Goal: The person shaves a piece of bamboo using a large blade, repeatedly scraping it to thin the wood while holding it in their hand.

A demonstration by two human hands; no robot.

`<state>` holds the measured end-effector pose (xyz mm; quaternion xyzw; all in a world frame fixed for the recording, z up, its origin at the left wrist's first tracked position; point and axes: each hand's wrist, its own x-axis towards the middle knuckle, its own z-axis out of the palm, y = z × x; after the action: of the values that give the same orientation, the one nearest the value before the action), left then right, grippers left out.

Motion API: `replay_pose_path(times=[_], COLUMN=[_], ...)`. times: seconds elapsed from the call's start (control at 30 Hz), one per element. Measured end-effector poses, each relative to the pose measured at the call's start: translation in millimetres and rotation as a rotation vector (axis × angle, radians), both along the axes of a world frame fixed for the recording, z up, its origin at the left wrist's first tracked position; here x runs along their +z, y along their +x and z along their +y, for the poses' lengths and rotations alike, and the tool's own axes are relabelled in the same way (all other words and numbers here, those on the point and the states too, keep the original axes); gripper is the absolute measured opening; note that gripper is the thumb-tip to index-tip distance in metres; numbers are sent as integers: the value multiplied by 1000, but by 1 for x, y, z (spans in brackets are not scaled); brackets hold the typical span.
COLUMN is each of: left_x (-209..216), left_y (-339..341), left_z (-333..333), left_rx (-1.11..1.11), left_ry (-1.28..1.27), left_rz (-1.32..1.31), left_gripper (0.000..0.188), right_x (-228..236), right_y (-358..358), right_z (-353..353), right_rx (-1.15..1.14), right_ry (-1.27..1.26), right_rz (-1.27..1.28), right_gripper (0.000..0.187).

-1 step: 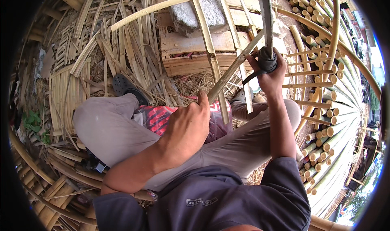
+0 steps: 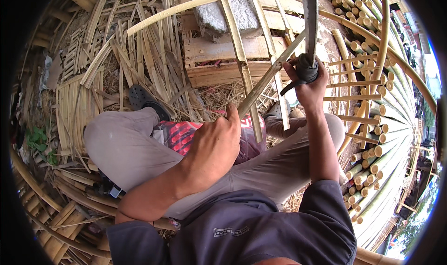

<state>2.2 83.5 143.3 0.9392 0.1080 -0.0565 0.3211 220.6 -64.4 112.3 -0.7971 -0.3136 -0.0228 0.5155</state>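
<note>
My left hand (image 2: 216, 143) is closed around the lower end of a split bamboo strip (image 2: 269, 77), thumb lying along it. The strip slants up to the right, and its upper end meets the blade of a machete (image 2: 309, 25). Wrapped round the machete's dark bound handle is my right hand (image 2: 313, 91), and the blade points away from me. Several other bamboo strips (image 2: 235, 32) lean across a low wooden slatted crate (image 2: 223, 74), over a rough grey concrete block (image 2: 209, 18). The lower ends of two strips hang between my knees.
Cut bamboo poles (image 2: 379, 151) are stacked along the right, beside a bamboo lattice (image 2: 354, 97). Loose split strips (image 2: 158, 55) litter the left ground. A curved bamboo pole (image 2: 405, 64) arches at the upper right. My dark clogs (image 2: 145, 102) rest on straw-covered ground.
The machete blade has shifted slightly to the right, its handle turning a little with my right hand. My left hand and the strip look unchanged.
</note>
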Motion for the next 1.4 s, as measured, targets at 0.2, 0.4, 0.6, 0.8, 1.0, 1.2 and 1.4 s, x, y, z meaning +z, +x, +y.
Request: replay_pose_path(times=[0.2, 0.4, 0.6, 0.8, 1.0, 1.2, 1.4], left_x=[-6, -12, -32, -29, -24, -30, -39], left_y=[0, 8, 21, 35, 44, 51, 56], left_z=[-2, -11, -16, -23, -28, -34, -42], left_rx=[15, 103, 113, 93, 85, 75, 76], left_ry=[5, -186, -202, -235, -300, -312, -348], left_rz=[-152, -77, -80, -123, -130, -230, -322], left_gripper=[40, 38, 36, 34, 38, 39, 34], right_x=[-1, -6, -19, -15, -13, -15, -18], right_y=[-3, -2, 10, 19, 28, 39, 44], right_z=[5, 7, 2, -3, -4, -11, -19], right_rx=[-87, -171, -228, -293, -210, -92, -100], right_ry=[301, 548, 501, 530, 733, 824, 887], right_rz=[440, 698, 800, 797, 958, 1135, 1147], right_gripper=[21, 29, 28, 30, 31, 22, 17])
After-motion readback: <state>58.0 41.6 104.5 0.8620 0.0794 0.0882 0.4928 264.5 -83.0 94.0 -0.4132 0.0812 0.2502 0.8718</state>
